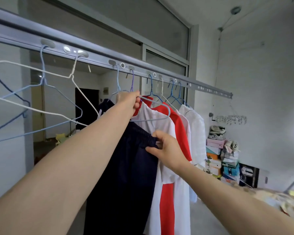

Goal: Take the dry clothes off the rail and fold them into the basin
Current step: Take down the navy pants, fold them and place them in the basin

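A grey rail [95, 55] runs overhead from upper left to middle right. Dark navy shorts [126, 175] hang from a light blue wire hanger [153, 116]. My left hand [129, 100] is shut on the top of that hanger, just under its hook. My right hand [166, 148] pinches the elastic waistband of the shorts at its right end. Behind the shorts hang a white and red shirt [168, 167] and a white shirt [196, 133] on blue hangers. No basin is in view.
Several bare wire hangers [41, 106] dangle from the rail at left. A pile of shoe boxes and shoes [221, 153] stands against the right wall under a round peg hanger [231, 118]. A patterned cloth surface [282, 200] lies at the lower right.
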Motion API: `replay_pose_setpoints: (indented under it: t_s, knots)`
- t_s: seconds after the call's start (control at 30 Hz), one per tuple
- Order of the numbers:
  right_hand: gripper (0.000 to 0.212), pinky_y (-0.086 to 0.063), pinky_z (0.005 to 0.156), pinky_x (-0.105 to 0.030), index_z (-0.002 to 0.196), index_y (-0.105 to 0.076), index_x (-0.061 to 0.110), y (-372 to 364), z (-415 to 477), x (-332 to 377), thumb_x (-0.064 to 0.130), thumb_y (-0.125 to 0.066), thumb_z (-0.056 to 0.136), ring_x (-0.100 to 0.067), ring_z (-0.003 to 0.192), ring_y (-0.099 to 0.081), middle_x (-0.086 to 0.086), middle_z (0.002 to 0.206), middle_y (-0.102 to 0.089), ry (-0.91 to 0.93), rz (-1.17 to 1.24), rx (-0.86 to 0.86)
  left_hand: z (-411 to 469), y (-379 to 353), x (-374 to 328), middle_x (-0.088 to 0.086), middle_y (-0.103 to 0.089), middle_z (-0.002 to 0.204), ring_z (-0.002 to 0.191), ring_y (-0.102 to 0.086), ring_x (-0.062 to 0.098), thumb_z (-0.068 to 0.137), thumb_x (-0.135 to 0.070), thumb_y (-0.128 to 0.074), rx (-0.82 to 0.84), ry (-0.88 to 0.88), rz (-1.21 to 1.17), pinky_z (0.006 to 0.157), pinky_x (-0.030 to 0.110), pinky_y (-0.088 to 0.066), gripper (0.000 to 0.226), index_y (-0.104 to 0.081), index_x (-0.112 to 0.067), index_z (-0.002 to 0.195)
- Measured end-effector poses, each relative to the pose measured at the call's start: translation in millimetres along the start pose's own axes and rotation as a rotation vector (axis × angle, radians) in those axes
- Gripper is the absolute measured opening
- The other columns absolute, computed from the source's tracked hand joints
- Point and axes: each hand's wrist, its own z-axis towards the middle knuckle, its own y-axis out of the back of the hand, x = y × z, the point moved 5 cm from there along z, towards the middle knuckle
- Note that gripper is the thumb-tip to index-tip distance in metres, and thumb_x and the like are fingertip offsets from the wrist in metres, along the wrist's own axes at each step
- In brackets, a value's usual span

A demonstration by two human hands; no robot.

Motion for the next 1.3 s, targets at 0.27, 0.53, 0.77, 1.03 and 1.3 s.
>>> replay_pose_setpoints:
  t_s: [0.27, 0.53, 0.77, 1.03, 1.3]
  knots:
    - [0.027, -0.055, 0.084, -0.044, 0.075, -0.053, 0.020, -28.4, 12.8, 3.5, -0.003, -0.064, 0.081, -0.017, 0.085, -0.063, -0.004, 0.085, -0.065, -0.116, 0.251, -0.145, -22.8, -1.2, -11.7, -0.006, -0.043, 0.048, 0.041, -0.034, 0.005, 0.093, -0.037, -0.056, 0.131, 0.020, -0.255, 0.035, 0.014, -0.020, 0.039, -0.045, -0.019, 0.060]
    - [0.024, -0.052, 0.083, -0.040, 0.077, -0.049, 0.018, -64.9, 12.9, -7.4, -0.003, -0.057, 0.085, -0.019, 0.084, -0.059, -0.004, 0.086, -0.061, -0.306, 0.288, -0.098, -39.6, 59.1, 5.4, 0.000, -0.045, 0.057, 0.037, -0.038, 0.004, 0.092, -0.015, -0.058, 0.021, -0.165, -0.069, 0.034, 0.014, -0.027, 0.025, -0.047, -0.014, 0.070]
    - [0.029, -0.036, 0.061, -0.028, 0.067, -0.040, 0.016, -91.3, -9.1, -34.2, -0.012, -0.040, 0.075, -0.020, 0.069, -0.043, -0.002, 0.064, -0.045, -0.552, 0.449, -0.040, -64.8, 112.9, 101.8, 0.001, -0.066, 0.077, 0.070, -0.057, 0.010, 0.084, 0.004, -0.055, 0.238, 0.081, 0.427, 0.061, 0.021, -0.039, 0.021, -0.061, -0.016, 0.081]
    - [0.028, -0.038, 0.059, -0.028, 0.069, -0.045, 0.013, -43.3, -33.0, -38.5, -0.007, -0.026, 0.072, -0.019, 0.060, -0.040, -0.002, 0.064, -0.042, -0.657, 0.747, -0.171, -96.1, 93.4, 190.6, -0.004, -0.060, 0.090, 0.084, -0.052, 0.011, 0.071, 0.001, -0.057, 0.656, 0.245, 0.681, 0.082, 0.028, -0.040, 0.048, -0.061, -0.017, 0.116]
    - [0.026, -0.049, 0.059, -0.028, 0.067, -0.055, 0.014, 55.3, -93.3, -79.2, 0.007, -0.041, 0.088, -0.021, 0.055, -0.054, -0.005, 0.062, -0.056, -0.756, 0.959, -0.389, -132.7, 12.2, 245.9, -0.003, -0.060, 0.126, 0.121, -0.050, 0.012, 0.065, -0.002, -0.069, 0.958, 0.266, 0.756, 0.100, 0.031, -0.040, 0.059, -0.057, -0.025, 0.117]
